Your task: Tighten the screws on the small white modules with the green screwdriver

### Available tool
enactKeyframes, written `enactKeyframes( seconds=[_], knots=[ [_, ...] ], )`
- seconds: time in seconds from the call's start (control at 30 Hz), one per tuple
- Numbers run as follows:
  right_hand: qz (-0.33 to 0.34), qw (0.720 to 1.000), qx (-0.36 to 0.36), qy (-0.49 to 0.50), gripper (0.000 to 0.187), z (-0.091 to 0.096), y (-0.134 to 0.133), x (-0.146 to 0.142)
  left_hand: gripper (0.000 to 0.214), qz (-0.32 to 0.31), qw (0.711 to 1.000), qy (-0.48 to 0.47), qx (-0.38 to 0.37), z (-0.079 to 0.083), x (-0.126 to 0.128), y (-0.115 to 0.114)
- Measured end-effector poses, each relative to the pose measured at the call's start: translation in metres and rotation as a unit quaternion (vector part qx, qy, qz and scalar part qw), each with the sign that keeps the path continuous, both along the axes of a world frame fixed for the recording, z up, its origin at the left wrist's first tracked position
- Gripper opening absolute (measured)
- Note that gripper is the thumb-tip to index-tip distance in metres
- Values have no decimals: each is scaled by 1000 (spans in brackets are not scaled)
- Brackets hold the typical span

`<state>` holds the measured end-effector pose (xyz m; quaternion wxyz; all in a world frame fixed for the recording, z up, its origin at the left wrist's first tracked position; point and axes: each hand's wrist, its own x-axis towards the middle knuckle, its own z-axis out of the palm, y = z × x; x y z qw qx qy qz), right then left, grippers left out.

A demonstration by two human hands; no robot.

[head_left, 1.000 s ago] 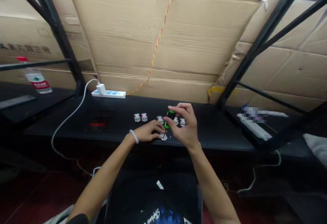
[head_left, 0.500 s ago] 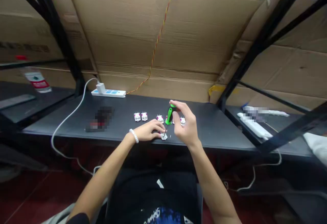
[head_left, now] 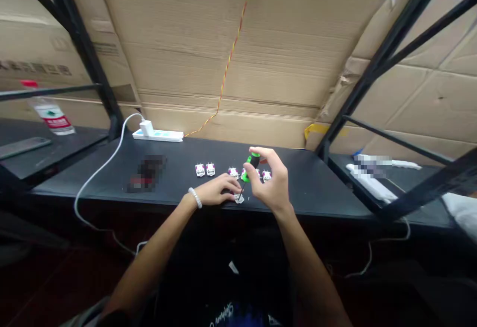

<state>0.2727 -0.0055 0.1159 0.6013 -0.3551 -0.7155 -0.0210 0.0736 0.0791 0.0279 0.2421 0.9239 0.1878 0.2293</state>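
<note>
My right hand is shut on a green-and-black screwdriver, held by its handle. Its thin shaft slants down-left to a small white terminal module at the bench's front. My left hand, with a beaded bracelet on the wrist, has its fingertips on that module and partly hides it. Other small white modules with metal pins sit in a row behind: two at left, one by my fingers, and one right of my right hand.
The modules lie on a dark bench. Behind stand a white power strip with a white cable and a plastic bottle. A blurred object lies left. Black metal frame bars and cardboard sheets surround the bench.
The screwdriver handle has tilted to the right, with its shaft slanting down-left toward the module. My left hand stays in place. The view has shifted slightly upward.
</note>
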Motion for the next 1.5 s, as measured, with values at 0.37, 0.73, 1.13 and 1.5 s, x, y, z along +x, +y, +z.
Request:
enactKeyframes(
  seconds=[0.37, 0.73, 1.13, 1.5],
  knots=[
    [6, 999, -21, -26, 40, -1, 1, -1, 19, 1, 1000, 5, 4, 1, 0, 0],
    [54, 998, -23, -4, 47, -6, 1, 0, 20, 0, 1000, 2, -8, 1, 0, 0],
    [43, 997, -51, -25, 50, -4, -2, -1, 19, -2, 1000, 3, -11, 4, 1, -3],
    [29, 998, -51, -18, 42, -3, -1, 0, 19, 1, 1000, 7, -1, 1, 0, -1]
  ],
)
